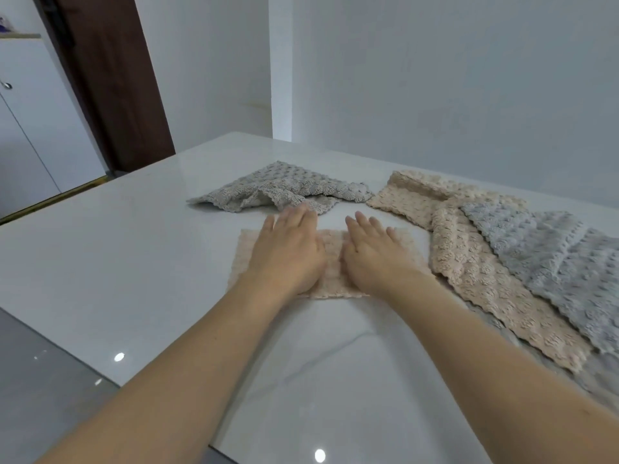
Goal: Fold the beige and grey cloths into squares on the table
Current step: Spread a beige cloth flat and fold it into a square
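Both hands lie flat with straight fingers, the left hand [288, 254] and the right hand [373, 256] pressing down on a folded beige cloth [331, 262] in the middle of the white table [134, 262]. It already looks square. To the right, a beige cloth [475, 262] and a grey cloth [549, 252] wait unfolded, and farther back a crumpled grey cloth [278, 190] waits too

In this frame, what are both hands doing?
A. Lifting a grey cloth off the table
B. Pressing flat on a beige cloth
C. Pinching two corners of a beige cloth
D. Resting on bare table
B: the left hand and right hand lie flat, fingers straight, on the beige cloth.
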The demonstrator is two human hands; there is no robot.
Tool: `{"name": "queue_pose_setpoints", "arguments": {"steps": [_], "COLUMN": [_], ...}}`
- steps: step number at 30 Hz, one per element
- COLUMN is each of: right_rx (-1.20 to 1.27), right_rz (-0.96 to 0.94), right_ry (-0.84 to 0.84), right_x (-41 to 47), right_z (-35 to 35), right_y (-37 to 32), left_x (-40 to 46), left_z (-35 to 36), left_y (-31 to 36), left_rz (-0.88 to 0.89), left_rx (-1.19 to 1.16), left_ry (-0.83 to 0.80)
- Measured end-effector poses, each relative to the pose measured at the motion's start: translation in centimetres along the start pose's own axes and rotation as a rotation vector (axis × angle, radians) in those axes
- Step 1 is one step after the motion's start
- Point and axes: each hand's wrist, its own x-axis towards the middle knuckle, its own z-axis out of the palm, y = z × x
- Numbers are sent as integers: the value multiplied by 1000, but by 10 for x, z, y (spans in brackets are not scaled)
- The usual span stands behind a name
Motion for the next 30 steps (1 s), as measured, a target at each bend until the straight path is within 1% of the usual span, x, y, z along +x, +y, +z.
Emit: {"name": "queue_pose_setpoints", "arguments": {"steps": [2,4,11,16,18,19,20,22,23,24,25,27,30], "right_rx": [-5,-18,-29,-46,-55,-76,-86,-44,-5,26,31,0,-19], "right_rz": [-5,10,-3,89,133,143,140,96,54,19,9,40,57], "right_ry": [-43,-39,-56,-88,-113,-97,-48,89,121,112,71,2,-12], "right_x": [-3,-2,-3,-9,-8,-6,-4,-1,-1,0,-1,2,5], "right_z": [14,17,14,3,-3,-6,-9,-10,-7,-1,7,18,20], "right_y": [-3,1,7,37,40,37,32,14,4,-4,-9,-7,-1], "left_x": [-5,-3,-3,-9,-10,-10,-8,-5,-5,-5,-6,-8,-4], "left_z": [17,24,18,9,2,-3,-7,-11,-9,-5,2,20,28], "left_y": [3,0,-12,-60,-70,-70,-66,-44,-29,-15,-5,4,-4], "left_rz": [25,-1,5,-93,-134,-150,-154,-94,-49,-14,6,0,-11], "left_rx": [-5,-7,1,-15,6,25,35,-10,-67,-125,-152,-100,-47], "left_ry": [-72,-117,-164,-188,-227,-238,-217,-43,54,102,87,-20,-95]}}
